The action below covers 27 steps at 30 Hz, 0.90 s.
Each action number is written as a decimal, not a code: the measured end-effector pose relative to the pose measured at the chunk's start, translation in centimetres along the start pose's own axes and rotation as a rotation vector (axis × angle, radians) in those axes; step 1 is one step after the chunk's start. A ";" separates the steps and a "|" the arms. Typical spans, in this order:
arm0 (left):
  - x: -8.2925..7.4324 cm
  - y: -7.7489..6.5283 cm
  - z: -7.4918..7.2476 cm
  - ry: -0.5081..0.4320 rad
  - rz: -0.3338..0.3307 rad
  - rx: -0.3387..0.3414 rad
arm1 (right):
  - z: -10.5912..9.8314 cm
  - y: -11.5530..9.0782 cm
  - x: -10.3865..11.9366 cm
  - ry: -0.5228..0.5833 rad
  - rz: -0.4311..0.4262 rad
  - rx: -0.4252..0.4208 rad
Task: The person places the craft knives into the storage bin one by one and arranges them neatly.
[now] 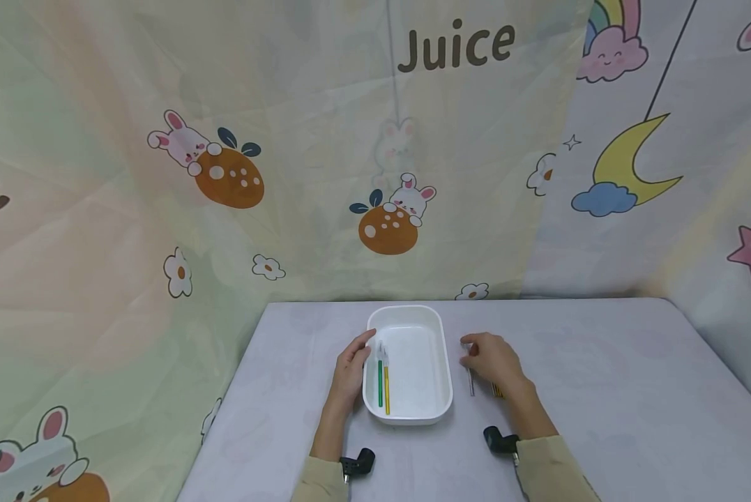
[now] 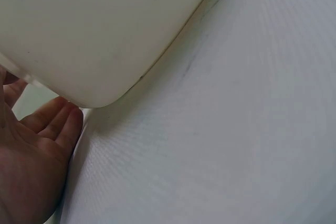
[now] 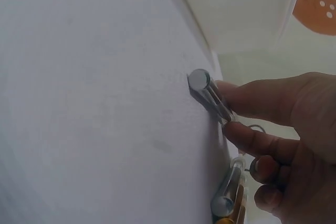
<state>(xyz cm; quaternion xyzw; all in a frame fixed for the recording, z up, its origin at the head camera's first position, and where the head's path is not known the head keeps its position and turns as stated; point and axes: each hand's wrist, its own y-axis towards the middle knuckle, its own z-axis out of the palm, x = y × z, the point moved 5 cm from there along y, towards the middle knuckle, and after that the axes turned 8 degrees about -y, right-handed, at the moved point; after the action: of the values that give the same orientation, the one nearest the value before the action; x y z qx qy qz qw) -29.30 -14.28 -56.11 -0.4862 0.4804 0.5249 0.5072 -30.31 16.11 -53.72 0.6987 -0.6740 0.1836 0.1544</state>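
A white tray (image 1: pixel 420 411) stands on the table, with a green-handled tool (image 1: pixel 380 383) and a yellow-handled tool (image 1: pixel 387 390), both silver-tipped, lying along its left side. My left hand (image 1: pixel 348 369) rests against the tray's left rim, and the left wrist view shows fairly straight fingers (image 2: pixel 58 121) at the tray's outer side. To the right of the tray, my right hand (image 1: pixel 494 359) pinches a slim silver rod (image 3: pixel 210 90) between thumb and finger, its round end toward the wrist camera. Its far part is hidden by the fingers.
Beside the right wrist lie several slender tools (image 1: pixel 497 390), partly covered by the hand; a clear-ended one (image 3: pixel 228 198) shows below the fingers in the right wrist view. A printed cloth (image 1: pixel 325 139) hangs behind the white-covered table (image 1: pixel 601 390).
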 end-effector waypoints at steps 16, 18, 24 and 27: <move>0.1 0.0 0.0 0.012 -0.014 -0.007 | 0.2 -0.1 0.6 -0.052 -0.023 0.020; 0.1 0.0 -0.1 0.011 -0.013 -0.007 | 0.2 -0.1 0.6 -0.049 -0.021 0.020; 0.4 0.1 -0.1 0.007 -0.016 -0.009 | 0.3 -0.1 0.6 -0.050 -0.004 0.024; 0.5 0.2 -0.2 0.006 -0.015 -0.008 | 0.3 0.0 0.6 -0.047 0.006 0.022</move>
<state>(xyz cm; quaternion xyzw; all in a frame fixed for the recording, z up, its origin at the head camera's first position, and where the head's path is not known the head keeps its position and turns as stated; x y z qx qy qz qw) -29.47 -14.43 -56.59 -0.4934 0.4759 0.5218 0.5078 -30.24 15.45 -53.67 0.7024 -0.6775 0.1750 0.1304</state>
